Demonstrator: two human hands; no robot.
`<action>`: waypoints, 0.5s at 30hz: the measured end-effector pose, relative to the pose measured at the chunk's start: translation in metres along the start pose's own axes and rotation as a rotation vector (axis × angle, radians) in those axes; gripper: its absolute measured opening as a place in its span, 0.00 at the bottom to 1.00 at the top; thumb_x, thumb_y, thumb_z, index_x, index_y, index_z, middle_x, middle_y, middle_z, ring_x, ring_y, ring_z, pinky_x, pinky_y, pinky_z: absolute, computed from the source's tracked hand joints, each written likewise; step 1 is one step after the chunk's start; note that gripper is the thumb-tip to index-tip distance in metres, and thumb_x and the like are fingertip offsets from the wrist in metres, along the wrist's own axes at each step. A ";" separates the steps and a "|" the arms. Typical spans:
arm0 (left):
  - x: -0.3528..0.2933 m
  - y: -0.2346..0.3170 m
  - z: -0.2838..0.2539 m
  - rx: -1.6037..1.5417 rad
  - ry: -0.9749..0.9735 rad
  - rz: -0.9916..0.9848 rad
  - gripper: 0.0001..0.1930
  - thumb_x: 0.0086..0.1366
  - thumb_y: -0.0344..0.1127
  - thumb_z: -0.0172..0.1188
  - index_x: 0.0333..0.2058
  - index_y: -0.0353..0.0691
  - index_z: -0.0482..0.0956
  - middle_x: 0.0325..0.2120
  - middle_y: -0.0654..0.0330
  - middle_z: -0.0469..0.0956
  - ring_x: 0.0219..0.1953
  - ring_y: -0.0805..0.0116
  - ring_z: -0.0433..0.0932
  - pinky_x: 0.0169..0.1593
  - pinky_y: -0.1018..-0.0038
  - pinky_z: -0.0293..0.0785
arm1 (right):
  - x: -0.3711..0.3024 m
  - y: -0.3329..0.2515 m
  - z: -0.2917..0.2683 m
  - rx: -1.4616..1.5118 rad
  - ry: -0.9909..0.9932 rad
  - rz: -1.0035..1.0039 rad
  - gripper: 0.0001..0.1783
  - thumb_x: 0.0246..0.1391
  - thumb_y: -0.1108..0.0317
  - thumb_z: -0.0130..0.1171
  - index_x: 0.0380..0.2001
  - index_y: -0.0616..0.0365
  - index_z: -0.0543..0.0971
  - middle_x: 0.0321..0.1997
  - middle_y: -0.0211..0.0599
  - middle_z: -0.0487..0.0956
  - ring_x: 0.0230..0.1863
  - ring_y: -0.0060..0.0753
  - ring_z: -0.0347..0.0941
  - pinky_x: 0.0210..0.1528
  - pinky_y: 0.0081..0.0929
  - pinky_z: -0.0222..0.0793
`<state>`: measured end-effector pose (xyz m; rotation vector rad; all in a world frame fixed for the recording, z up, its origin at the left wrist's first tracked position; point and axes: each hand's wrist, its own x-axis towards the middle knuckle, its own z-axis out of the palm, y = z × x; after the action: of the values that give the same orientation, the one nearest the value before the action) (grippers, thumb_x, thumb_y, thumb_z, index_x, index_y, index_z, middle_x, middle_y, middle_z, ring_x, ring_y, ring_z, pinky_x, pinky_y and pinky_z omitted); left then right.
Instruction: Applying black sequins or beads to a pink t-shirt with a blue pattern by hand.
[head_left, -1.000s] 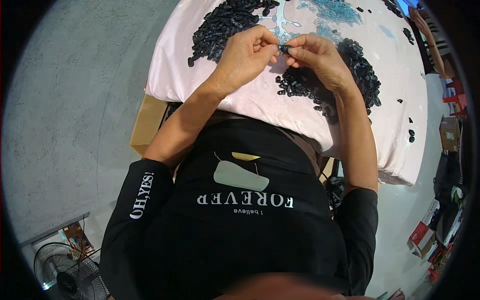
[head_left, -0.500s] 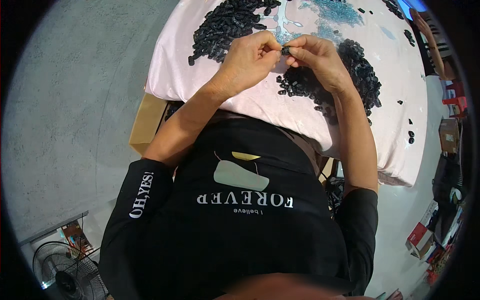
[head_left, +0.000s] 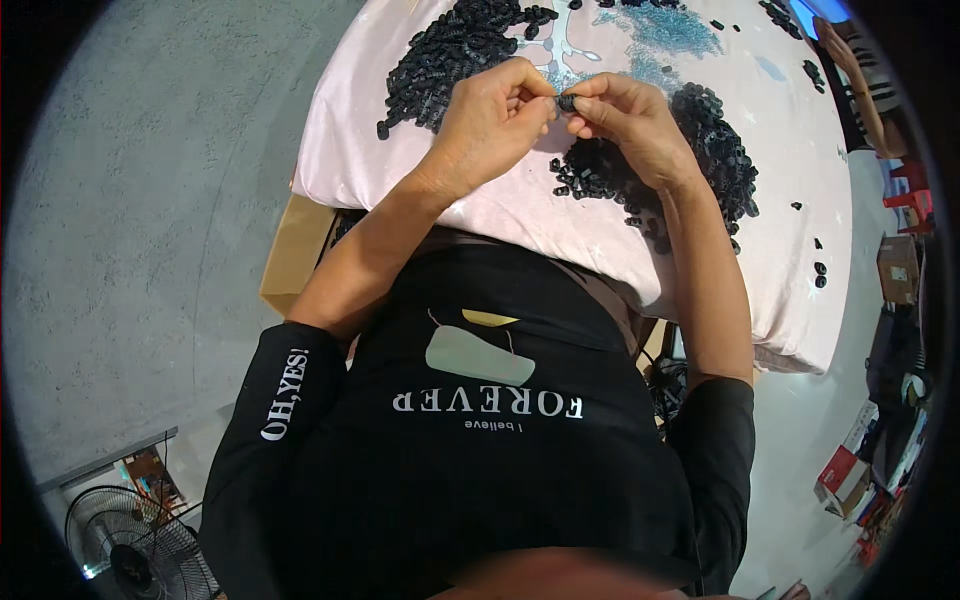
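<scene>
A: With the held piece as the centre of the clock, how do your hands stand?

B: Your left hand (head_left: pixel 497 112) reaches in from 8 o'clock, your right hand (head_left: pixel 637 118) from 5 o'clock, and they meet above the bench (head_left: pixel 350 140). Your right thumb and forefinger are closed on one small black piece (head_left: pixel 567 102). Your left fingertips are pinched together at its left end; whether they grip something, I cannot tell.

A: And how many things do you have?

B: One big pile of black ribbed pieces (head_left: pixel 440 70) at 10 o'clock, one second black pile (head_left: pixel 725 150) at 4 o'clock, one heap of clear-blue bits (head_left: pixel 672 32) at 2 o'clock; inside them, too many to count. Four loose black pieces (head_left: pixel 820 268) lie farther out at 4 o'clock.

A: What is around, or in your way?

B: Your right forearm (head_left: pixel 705 280) covers part of the second pile. One cardboard box (head_left: pixel 290 250) is at 8 o'clock, one fan (head_left: pixel 130 560) toward 7, another person's arm (head_left: pixel 868 100) at 3.
</scene>
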<state>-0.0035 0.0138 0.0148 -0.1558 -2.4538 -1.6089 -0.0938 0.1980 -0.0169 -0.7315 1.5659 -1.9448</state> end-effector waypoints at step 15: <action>-0.001 0.000 0.000 -0.053 -0.010 -0.046 0.03 0.66 0.26 0.57 0.37 0.34 0.75 0.28 0.62 0.80 0.30 0.78 0.79 0.33 0.83 0.74 | -0.002 -0.002 0.003 -0.032 0.019 -0.007 0.11 0.61 0.69 0.61 0.43 0.63 0.81 0.35 0.33 0.81 0.34 0.20 0.79 0.40 0.16 0.77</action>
<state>-0.0026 0.0137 0.0147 -0.1168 -2.4397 -1.6971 -0.0910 0.1977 -0.0142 -0.7338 1.6112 -1.9415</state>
